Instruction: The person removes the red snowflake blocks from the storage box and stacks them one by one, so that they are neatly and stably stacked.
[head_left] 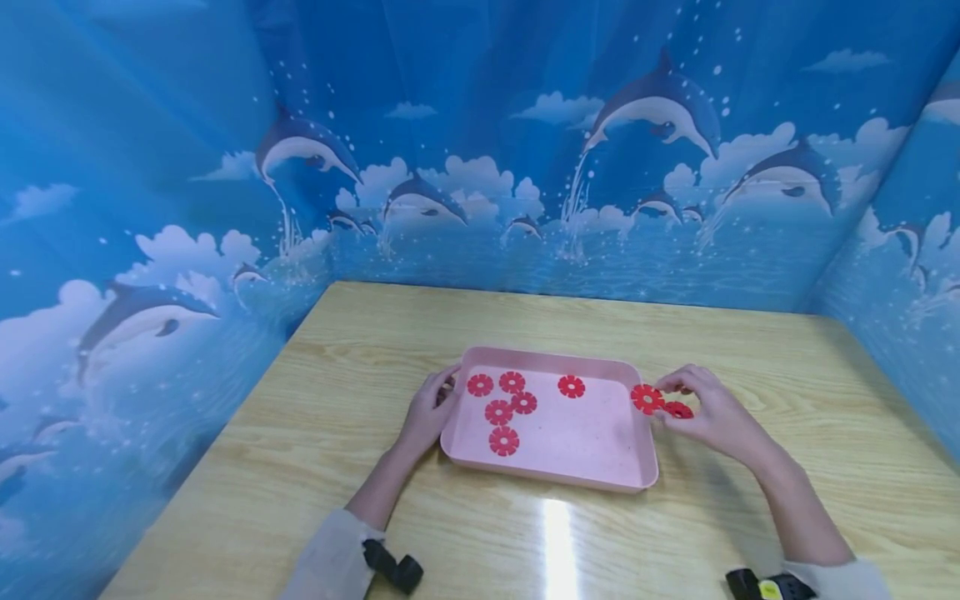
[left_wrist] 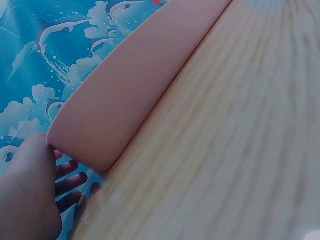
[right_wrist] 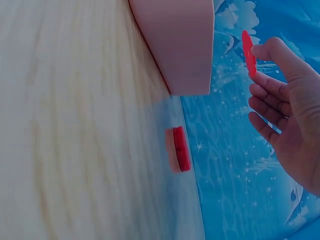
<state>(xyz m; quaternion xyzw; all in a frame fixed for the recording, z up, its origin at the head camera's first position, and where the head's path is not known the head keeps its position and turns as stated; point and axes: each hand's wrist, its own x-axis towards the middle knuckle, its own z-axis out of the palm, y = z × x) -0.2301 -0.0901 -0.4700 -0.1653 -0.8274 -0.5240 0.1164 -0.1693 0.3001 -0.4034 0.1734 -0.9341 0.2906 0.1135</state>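
Red disc (head_left: 647, 399), right of frame centre, over right rim of tray (head_left: 585, 440).
Left grip (head_left: 430, 412) touches tray's left rim, can't tell if clamped; right grip (head_left: 712, 415) pinches disc. Likely light, stiff, slick; hold by notched edge.

Your left hand (left_wrist: 30, 192) meets the pink tray (left_wrist: 130, 85)

Your fingers (left_wrist: 71, 185) bend loosely beside the tray's corner; its wall partly hides your thumb; it stands on the wood-grained table (left_wrist: 225, 130); beyond hangs the blue dolphin-print backdrop (left_wrist: 22, 95); a red sliver (left_wrist: 157, 2) shows above the rim.
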